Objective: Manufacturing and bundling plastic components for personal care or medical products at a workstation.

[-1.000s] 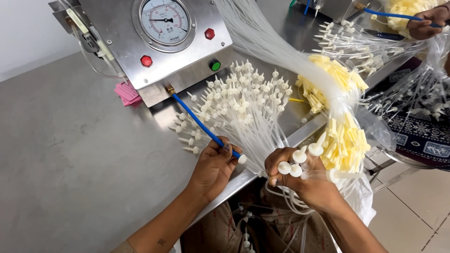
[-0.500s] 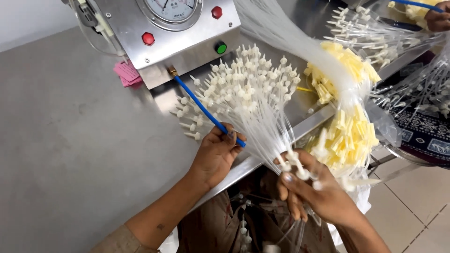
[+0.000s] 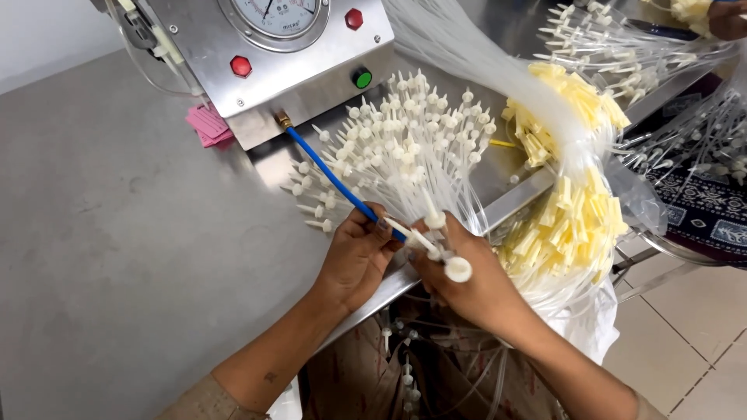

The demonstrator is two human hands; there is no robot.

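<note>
On the steel table (image 3: 117, 257) below the gauge box (image 3: 264, 54), the pile of white-tipped tubes (image 3: 405, 148) lay fanned. Since a moment before, the right hand (image 3: 475, 284) had risen to the table edge, clutching a few white connectors (image 3: 447, 257); the left hand (image 3: 358, 257) pinched the blue hose (image 3: 334, 179) against one, apparently coupling them.

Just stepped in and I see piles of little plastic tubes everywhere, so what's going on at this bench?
A person is working at a steel table in front of a metal box with a pressure gauge. The left hand holds the end of a blue hose that runs from the box. The right hand grips a few clear tubes with white connectors and brings one to the hose tip. A pile of white-tipped tubes lies on the table, and yellow-tipped bundles hang over its edge.
</note>
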